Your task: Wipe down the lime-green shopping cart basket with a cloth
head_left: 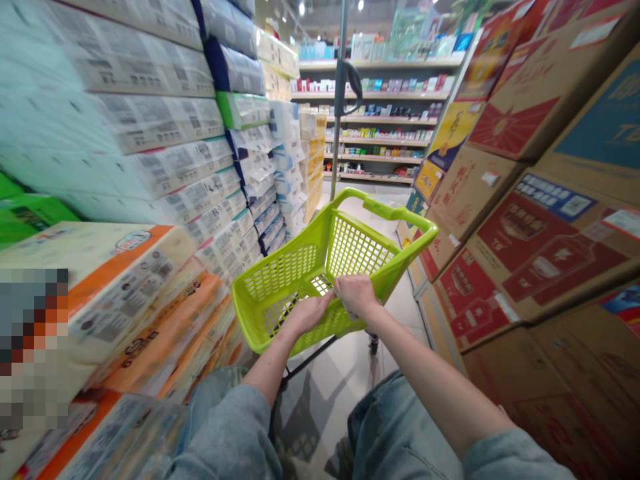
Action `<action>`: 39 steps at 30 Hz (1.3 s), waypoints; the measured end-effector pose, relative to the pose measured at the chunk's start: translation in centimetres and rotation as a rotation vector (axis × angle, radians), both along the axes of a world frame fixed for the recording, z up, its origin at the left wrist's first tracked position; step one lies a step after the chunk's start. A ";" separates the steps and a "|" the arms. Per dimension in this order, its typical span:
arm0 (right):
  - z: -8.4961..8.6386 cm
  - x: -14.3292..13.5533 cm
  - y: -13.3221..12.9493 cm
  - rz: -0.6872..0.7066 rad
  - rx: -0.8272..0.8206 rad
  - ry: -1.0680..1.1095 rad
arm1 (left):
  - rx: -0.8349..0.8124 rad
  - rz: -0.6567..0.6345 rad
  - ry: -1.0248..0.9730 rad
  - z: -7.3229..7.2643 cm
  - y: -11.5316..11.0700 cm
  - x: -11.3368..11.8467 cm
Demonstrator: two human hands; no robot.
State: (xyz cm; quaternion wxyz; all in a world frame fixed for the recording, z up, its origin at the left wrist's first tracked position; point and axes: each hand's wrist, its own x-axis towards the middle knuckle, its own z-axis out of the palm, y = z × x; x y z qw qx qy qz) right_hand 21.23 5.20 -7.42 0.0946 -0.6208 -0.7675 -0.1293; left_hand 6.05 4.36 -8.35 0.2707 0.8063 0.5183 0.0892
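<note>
Gripping, head view: the person has both hands on the green cart (287, 267), which stands at 12 o'clock, just ahead of the denim-clad legs (407, 423).
Left hand: the left hand (311, 313) looks curled onto the cart's near side, thumb towards 1 o'clock; its fingertips are mostly hidden.
Right hand: the right hand (355, 295) sits just beside it at 2 o'clock, seemingly closed on the same side; how tightly, one cannot tell.
Handle: the cart's own handle (393, 210) lies at 1 o'clock from the hands, with neither hand on it.
Good hold: with the hands so close together, the cart would probably swivel easily; spreading them towards 8 and 2 o'clock along that side should steady it better.
Wheel: a dark wheel (373, 343) shows at 5 o'clock from the right hand; feet are best kept clear of it.
Tissue packs: stacked tissue packs (170, 123) rise from 9 to 11 o'clock, near the cart's left end, so a sideways swing could knock them.
Cartons: piled cartons (530, 213) line 2 to 4 o'clock; the aisle looks narrow, so small, even pushes seem wisest.
Ahead: beyond the cart stand a metal pole (339, 87) and stocked shelves (385, 95), both near 12 o'clock.
</note>
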 end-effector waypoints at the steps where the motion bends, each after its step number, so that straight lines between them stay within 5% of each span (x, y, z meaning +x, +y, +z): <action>1: -0.1 -0.2 -0.4 0.033 0.007 0.010 | 0.001 -0.003 -0.009 -0.1 -0.1 -0.1; 9: -0.7 -0.6 -2.4 0.180 0.112 0.042 | -0.037 0.068 -0.108 -0.6 -0.5 -1.0; 20: 1.5 6.9 -0.7 -0.074 0.240 0.007 | 0.011 0.128 -0.038 -0.3 -0.8 -1.0; 25: 1.2 7.0 -0.6 -0.058 0.259 0.027 | 0.026 0.097 -0.046 -0.4 -0.5 -1.8; 33: 0.7 7.3 0.0 -0.028 0.298 0.027 | -0.176 0.113 -0.019 -1.3 -0.9 -6.2; 39: 0.6 5.9 -0.4 -0.064 0.274 0.008 | -0.170 0.153 -0.045 -1.7 -1.0 -6.0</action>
